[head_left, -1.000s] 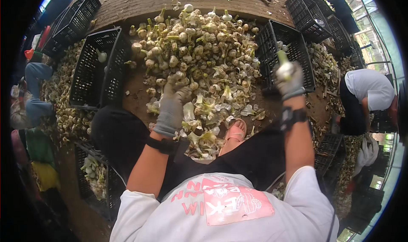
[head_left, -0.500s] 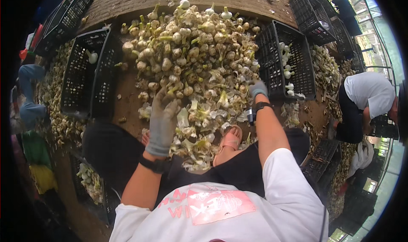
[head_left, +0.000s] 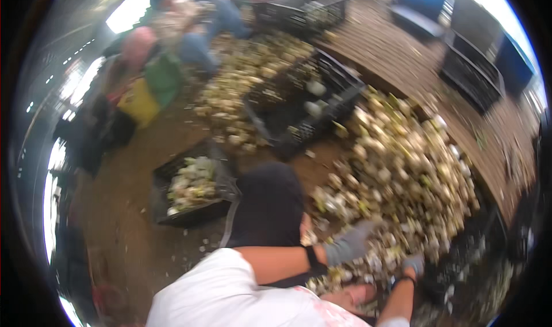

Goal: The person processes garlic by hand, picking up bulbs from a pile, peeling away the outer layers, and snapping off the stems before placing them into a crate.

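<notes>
Though gloved, two hands point(head_left: 349, 244) point(head_left: 413, 264), one heap point(head_left: 411, 166)

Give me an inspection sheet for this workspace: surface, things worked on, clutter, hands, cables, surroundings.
Surface: brown ground, with raised wooden boards beyond the heap.
Things worked on: a heap of pale bulbs; individual condition too blurred to judge.
Clutter: a small pale scrap between heap and crate.
Hands: gloved left hand and right hand, both at the heap's near side; grip unclear.
Cables: thin pale line beside the left knee; cannot tell if it is one.
Surroundings: large black crate with a few bulbs; smaller crate holding more; another person's blue trousers.
</notes>
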The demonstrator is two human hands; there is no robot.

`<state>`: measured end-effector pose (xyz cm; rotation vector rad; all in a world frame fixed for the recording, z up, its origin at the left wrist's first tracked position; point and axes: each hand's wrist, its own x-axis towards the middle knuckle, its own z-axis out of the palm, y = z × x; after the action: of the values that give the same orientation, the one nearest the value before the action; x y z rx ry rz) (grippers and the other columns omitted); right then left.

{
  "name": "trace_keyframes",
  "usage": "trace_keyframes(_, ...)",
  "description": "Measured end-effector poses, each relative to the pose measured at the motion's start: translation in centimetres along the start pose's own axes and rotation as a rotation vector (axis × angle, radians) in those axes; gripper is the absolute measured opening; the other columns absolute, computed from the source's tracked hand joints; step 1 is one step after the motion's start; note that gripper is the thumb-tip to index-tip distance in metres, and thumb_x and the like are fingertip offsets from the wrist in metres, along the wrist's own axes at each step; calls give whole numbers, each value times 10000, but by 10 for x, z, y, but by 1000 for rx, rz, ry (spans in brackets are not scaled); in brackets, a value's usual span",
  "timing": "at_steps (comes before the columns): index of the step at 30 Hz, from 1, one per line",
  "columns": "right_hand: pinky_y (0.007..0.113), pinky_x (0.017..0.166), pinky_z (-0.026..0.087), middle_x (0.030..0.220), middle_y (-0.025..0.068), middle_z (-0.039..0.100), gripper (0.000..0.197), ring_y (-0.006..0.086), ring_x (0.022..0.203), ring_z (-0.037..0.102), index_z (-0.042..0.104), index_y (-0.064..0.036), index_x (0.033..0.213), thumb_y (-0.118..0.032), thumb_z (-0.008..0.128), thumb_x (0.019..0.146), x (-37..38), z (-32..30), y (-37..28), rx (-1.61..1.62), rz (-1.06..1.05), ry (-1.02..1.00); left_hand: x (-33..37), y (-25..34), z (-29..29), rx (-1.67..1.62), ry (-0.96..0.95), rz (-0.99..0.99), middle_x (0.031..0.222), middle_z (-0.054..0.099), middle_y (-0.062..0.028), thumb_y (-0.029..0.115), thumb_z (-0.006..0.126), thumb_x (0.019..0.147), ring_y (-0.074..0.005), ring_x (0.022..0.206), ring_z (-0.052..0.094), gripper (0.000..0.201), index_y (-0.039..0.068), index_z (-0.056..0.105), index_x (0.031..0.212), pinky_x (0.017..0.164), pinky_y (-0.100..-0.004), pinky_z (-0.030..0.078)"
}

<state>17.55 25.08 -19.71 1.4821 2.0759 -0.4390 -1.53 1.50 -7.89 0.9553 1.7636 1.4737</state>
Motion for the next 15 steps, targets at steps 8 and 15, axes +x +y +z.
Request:
trace_keyframes(8,250,716,447,968,53,534,453,152,810,519,489,-54,1046,87,586,627,-71,-43,-59,877,-610,-213,-5,73,-1,426,-185,-197,1331,431,-231,-13,532,740,-375,1196,465,709,136,342,1406,968,-400,403)
trace_keyframes(15,283,667,481,997,46,549,411,154,860,557,473,-84,1164,-77,609,775,-221,-100,-90,1277,-759,-173,-16,76,-24,-96,-132,-12,1092,623,-155,-9,537,739,-260,1008,592,431,47,562,1165,880,-333,445)
